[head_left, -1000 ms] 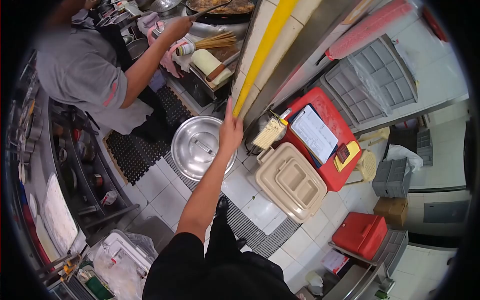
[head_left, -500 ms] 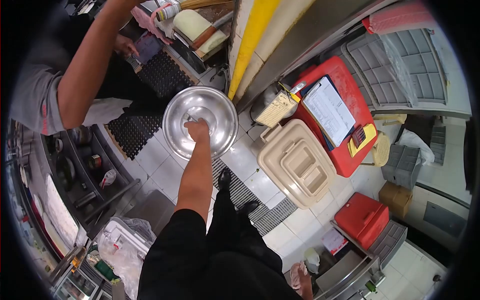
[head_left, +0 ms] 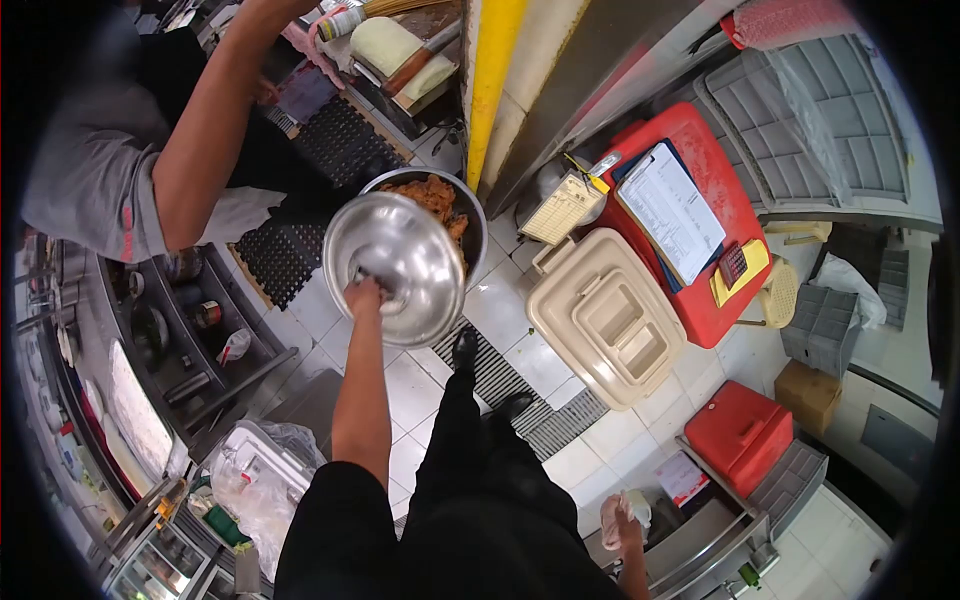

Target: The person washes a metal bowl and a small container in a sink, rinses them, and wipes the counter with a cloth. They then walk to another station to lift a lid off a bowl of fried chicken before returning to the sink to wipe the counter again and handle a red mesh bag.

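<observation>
My left hand (head_left: 365, 298) grips the small handle in the middle of a round metal lid (head_left: 400, 245). The lid is off to one side and covers part of a large metal bowl (head_left: 478, 215). Orange-brown food pieces (head_left: 430, 195) show in the bowl's uncovered part. At the lower right, my right hand (head_left: 629, 530) is closed on a pink cloth (head_left: 611, 520), beside a pale container (head_left: 637, 508).
A co-worker in a grey shirt (head_left: 90, 200) stands at the upper left, with an arm (head_left: 210, 150) raised. A beige lidded bin (head_left: 560, 310) stands right of the bowl, near a red box (head_left: 690, 130) bearing a clipboard (head_left: 670, 210). A yellow pole (head_left: 492, 70) rises behind.
The lid has shifted left and down with my left hand, uncovering the food in the bowl. My right hand and the cloth have come further up into view.
</observation>
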The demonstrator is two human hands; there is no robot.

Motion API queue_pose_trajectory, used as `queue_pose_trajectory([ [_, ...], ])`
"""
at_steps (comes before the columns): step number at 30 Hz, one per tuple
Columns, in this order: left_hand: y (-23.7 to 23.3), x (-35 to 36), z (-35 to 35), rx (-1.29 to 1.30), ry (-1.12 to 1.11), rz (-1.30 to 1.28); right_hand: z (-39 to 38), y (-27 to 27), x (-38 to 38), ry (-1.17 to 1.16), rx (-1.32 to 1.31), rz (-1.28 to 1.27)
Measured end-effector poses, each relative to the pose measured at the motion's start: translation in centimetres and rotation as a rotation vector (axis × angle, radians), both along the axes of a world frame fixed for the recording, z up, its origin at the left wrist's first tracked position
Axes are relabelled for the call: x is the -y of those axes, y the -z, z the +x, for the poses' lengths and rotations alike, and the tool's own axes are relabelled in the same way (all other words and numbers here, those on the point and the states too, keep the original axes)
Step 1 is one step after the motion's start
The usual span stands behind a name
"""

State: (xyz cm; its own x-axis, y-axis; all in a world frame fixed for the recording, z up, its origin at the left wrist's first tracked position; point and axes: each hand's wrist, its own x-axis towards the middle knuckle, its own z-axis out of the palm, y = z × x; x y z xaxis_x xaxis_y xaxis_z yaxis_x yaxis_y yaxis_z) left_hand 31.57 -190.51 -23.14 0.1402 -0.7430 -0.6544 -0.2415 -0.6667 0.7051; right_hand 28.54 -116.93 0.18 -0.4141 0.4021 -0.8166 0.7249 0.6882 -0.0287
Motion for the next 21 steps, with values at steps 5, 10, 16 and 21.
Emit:
queue_pose_trajectory([
  [5,0.9,-3.9,13.2,0.453,0.168,-0.113,-1.0,0.1,1.9,-0.053,-0.008,-0.063],
  [10,-1.6,-7.6,19.4,0.812,0.336,-0.206,-1.1,2.1,0.5,-0.028,0.018,-0.140],
  [16,-1.3,-9.3,21.9,0.919,0.343,-0.124,-1.6,1.9,1.4,0.008,-0.040,-0.229],
  [21,-0.8,-9.9,22.2,0.929,0.392,-0.046,-1.2,2.1,1.7,-0.135,-0.014,-0.163],
])
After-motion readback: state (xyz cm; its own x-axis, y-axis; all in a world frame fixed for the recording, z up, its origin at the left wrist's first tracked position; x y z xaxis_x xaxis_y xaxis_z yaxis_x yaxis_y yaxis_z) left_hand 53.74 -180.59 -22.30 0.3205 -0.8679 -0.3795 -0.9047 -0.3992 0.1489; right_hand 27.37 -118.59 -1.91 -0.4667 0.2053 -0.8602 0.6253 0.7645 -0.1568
